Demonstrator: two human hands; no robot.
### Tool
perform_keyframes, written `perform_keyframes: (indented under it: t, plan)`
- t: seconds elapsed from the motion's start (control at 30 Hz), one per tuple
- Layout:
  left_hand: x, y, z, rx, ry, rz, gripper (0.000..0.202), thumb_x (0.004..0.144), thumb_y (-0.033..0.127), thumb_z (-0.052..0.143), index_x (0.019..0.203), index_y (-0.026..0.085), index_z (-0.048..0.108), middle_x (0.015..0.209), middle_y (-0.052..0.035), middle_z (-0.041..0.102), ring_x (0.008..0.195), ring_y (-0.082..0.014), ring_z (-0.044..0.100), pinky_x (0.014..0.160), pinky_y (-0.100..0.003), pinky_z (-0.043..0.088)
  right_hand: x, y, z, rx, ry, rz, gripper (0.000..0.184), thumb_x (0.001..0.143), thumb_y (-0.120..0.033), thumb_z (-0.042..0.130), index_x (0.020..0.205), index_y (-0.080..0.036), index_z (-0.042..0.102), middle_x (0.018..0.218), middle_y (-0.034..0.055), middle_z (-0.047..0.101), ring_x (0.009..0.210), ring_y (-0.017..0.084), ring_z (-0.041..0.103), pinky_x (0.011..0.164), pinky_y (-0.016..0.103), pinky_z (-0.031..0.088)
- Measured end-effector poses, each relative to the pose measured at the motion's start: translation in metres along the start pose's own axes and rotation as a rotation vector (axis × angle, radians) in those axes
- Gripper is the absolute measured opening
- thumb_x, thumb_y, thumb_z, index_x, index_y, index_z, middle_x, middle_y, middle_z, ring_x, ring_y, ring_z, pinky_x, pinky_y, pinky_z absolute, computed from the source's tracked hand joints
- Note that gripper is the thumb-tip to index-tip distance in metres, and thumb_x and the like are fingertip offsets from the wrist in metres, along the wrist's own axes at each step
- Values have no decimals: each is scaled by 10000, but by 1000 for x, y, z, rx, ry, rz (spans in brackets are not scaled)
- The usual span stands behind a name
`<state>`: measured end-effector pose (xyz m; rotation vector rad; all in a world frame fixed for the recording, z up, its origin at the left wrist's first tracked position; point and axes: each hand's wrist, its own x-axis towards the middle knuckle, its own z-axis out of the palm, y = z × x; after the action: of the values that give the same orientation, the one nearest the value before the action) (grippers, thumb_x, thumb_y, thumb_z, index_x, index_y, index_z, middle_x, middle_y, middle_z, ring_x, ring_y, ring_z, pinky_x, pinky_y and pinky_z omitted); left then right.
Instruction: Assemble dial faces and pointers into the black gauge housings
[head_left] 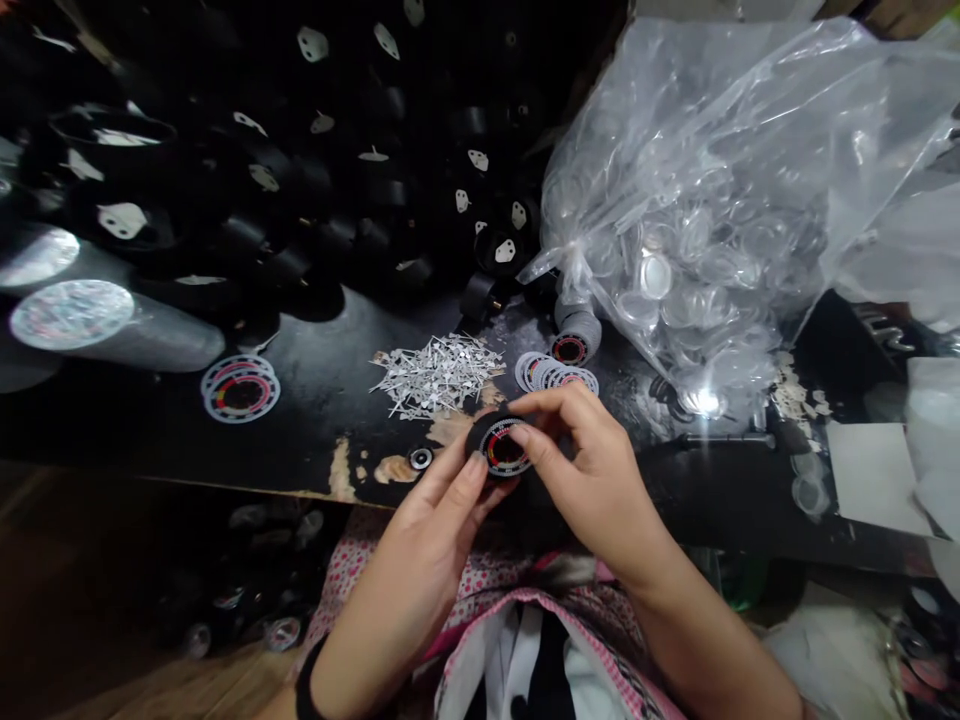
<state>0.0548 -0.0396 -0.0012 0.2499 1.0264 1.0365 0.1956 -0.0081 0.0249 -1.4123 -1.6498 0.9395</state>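
My left hand [427, 540] is closed around a round black gauge case [477, 432] above the table's front edge. A printed gauge dial [504, 452], black with red and yellow markings and a grey rim, lies over the case's opening; I cannot tell whether it is fully seated. My right hand [592, 480] pinches the dial and the case's rim, thumb on the face and index finger at the far side. Just beyond are a heap of small white pointers [439, 375] and several loose dials [555, 374]. A small black ring-shaped part [421, 458] lies left of my left hand.
Black gauge cases [480, 297] with white plates pile up at the back. On the right bulges a plastic bag [697, 230] of clear round covers. Rolled stacks [112, 320] and more dials [240, 388] lie left. White paper [877, 475] sits near the right edge.
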Motion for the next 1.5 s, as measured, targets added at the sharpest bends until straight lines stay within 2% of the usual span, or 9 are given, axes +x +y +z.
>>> perform_keyframes:
  t: [0.13,0.33,0.47,0.7,0.83,0.93,1.07,1.2,1.5]
  plan:
    - [0,-5,-8,67,-55,41,333,860,380,729,1193,385,712,1403,44,623,1339,-228,526,1015,-269,525,-1,4,-1,47,-29,132,38,903,-180,619,917,-214,612,874,-14,607,794,114,583,747,260,480]
    - [0,-5,-15,123,-84,93,325,886,360,704,1209,396,698,1384,51,637,1269,-214,591,983,-264,548,-3,5,-1,206,-83,228,87,878,-223,655,935,-220,589,886,-11,611,793,120,593,717,259,488]
    - [-2,-3,-9,83,-46,69,299,867,371,722,1165,355,729,1345,26,667,1257,-226,602,924,-242,575,-4,2,-2,89,-59,156,115,877,-209,660,985,-221,620,949,5,603,819,123,582,731,254,495]
    - [2,-4,-3,18,57,81,254,839,356,741,1081,280,752,1271,-40,707,1188,-280,649,884,-316,606,-13,4,-3,-59,-63,58,215,901,-223,656,1112,-230,616,1037,34,594,825,140,591,784,295,528]
    - [4,-7,-5,49,61,93,287,854,375,724,1133,308,729,1288,-21,698,1203,-261,640,897,-304,596,-20,5,5,-118,2,-43,247,935,-201,605,1181,-224,601,1063,49,604,846,147,599,842,312,529]
    - [3,-9,-7,87,47,91,311,865,391,714,1172,348,712,1340,17,667,1244,-237,611,908,-274,587,-23,5,9,-132,87,-83,182,931,-196,609,1111,-222,614,1059,54,617,958,171,601,879,319,519]
    - [2,-10,-8,103,43,81,342,871,391,709,1209,344,694,1399,18,626,1269,-246,592,921,-292,586,-20,4,2,-3,98,59,39,918,-241,639,954,-231,627,902,10,645,835,150,612,758,277,518]
    - [3,-11,-8,63,29,123,344,882,387,699,1218,312,697,1361,-10,656,1252,-247,607,973,-307,560,-12,2,-9,160,102,223,55,902,-272,658,905,-221,638,830,-8,660,741,129,615,692,255,501]
    - [1,-11,-12,200,-4,80,404,870,407,705,1266,334,673,1385,-10,637,1278,-265,583,1028,-337,523,0,2,0,206,-53,320,68,863,-238,652,852,-208,592,767,-19,615,645,104,570,585,233,466]
